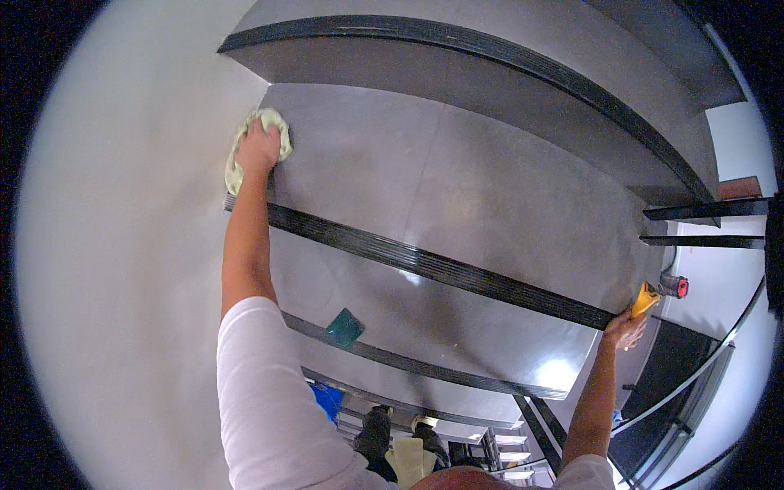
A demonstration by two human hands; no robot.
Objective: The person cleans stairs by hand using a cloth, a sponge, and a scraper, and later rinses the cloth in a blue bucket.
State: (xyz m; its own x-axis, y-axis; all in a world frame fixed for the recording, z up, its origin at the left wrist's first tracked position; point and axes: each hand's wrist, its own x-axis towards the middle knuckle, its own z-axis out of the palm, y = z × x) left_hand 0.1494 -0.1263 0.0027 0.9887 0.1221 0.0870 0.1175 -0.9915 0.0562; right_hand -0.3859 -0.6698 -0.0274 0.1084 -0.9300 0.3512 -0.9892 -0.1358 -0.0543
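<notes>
My left hand (260,147) presses a pale yellow-green cloth (283,131) into the corner where a grey stair tread (490,177) meets the light wall (135,214). The cloth bunches out around my fingers. Below it, a black ribbed stair nosing (416,258) runs across to the right. At that nosing's right end, my right hand (623,331) grips a tool with a yellow handle (645,299). The tool's working end is not clear. On a lower step lies a green scouring pad (346,327), lapping over the nosing.
A higher step with a black nosing (392,27) curves overhead. Dark railing bars (707,211) and a thin rail (686,376) stand along the right. Lower down are a blue item (327,399), my shoes (424,422) and a ladder (511,456). Beyond the stair edge sits a red-and-dark item (677,286).
</notes>
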